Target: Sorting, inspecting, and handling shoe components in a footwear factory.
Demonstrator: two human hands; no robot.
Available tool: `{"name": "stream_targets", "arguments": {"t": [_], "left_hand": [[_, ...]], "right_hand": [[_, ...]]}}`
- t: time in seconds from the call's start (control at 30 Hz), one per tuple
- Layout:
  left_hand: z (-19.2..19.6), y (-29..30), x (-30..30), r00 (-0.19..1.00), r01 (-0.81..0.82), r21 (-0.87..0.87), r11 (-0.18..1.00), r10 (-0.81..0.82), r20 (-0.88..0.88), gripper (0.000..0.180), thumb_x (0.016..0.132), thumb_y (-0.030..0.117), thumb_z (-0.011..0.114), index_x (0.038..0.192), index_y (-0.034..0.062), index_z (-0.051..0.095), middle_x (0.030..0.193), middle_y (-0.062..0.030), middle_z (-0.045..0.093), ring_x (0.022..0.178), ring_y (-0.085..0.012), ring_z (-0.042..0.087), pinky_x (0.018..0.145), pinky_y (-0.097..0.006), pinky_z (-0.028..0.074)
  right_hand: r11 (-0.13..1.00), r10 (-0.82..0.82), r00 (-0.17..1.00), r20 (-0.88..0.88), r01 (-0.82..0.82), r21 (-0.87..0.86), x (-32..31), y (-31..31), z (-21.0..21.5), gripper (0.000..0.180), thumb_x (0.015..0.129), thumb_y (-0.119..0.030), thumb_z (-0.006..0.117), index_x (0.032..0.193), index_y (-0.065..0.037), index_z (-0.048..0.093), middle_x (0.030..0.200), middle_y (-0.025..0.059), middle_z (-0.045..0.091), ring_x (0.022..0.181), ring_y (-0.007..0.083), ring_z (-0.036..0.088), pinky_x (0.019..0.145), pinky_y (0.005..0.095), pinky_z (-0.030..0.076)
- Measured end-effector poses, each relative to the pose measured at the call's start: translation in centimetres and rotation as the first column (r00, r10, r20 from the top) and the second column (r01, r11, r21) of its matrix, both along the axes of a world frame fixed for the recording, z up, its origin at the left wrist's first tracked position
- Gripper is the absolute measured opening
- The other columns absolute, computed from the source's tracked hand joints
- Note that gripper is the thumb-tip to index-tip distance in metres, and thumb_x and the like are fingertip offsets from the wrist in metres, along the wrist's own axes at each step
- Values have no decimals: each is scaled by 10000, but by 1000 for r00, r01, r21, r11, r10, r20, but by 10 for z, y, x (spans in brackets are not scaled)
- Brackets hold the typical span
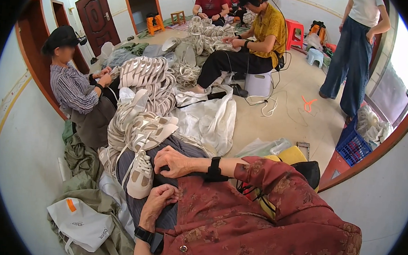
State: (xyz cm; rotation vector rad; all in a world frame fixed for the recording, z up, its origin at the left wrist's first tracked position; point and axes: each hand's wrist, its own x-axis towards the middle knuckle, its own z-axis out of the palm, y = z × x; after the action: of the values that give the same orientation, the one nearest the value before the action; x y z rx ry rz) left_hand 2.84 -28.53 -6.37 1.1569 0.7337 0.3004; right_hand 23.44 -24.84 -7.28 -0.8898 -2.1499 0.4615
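My right hand [174, 162] is held over my lap with its fingers curled in. A small dark patch shows under its fingers, and I cannot make out what it is. Nearer to me, my left hand [160, 200] rests by the hem of my red patterned jacket [250, 219], fingers bent and their tips partly hidden. Just left of both hands, a beige and white sneaker upper [140, 175] with white laces hangs over my dark striped trousers [131, 202]. More sneaker uppers [150, 124] lie beyond it on my knees.
Stacked laced uppers [144, 72] rise ahead, beside a white sack [207, 118]. A person in a striped shirt [73, 89] sits at left, another in a yellow shirt [270, 31] ahead. A white bag [81, 223] lies at lower left, a blue crate [354, 143] at right.
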Motion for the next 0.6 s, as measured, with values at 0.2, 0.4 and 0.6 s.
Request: {"name": "stream_targets", "arguments": {"t": [0.2, 0.4, 0.6], "left_hand": [[2, -1, 1, 1000, -7, -10, 1000, 7, -3, 147, 960, 158, 559, 953, 35, 639, 892, -11, 644, 792, -93, 616, 726, -224, 508], [3, -1, 1, 1000, -13, -7, 1000, 13, 4, 150, 961, 168, 565, 942, 37, 635, 887, -5, 636, 791, -90, 611, 725, -225, 506], [4, -2, 1, 1000, -10, -9, 1000, 11, 7, 151, 966, 167, 560, 938, 38, 633, 897, -5, 631, 801, -89, 608, 728, -224, 503]], "right_hand": [[1000, 3, 1000, 0, -3, -1, 0, -1, 2, 128, 708, -105, 655, 824, -117, 707, 933, -9, 666, 1051, 163, 567, 970, 383, 305], [1000, 0, 1000, -5, 0, 11, 0, 0, 1, 128, 702, -104, 645, 815, -119, 704, 924, -13, 665, 1050, 162, 568, 964, 378, 307], [1000, -3, 1000, 3, 3, 11, 0, -1, 2, 130, 694, -109, 641, 809, -120, 701, 921, -14, 665, 1052, 165, 568, 961, 374, 309]]}}
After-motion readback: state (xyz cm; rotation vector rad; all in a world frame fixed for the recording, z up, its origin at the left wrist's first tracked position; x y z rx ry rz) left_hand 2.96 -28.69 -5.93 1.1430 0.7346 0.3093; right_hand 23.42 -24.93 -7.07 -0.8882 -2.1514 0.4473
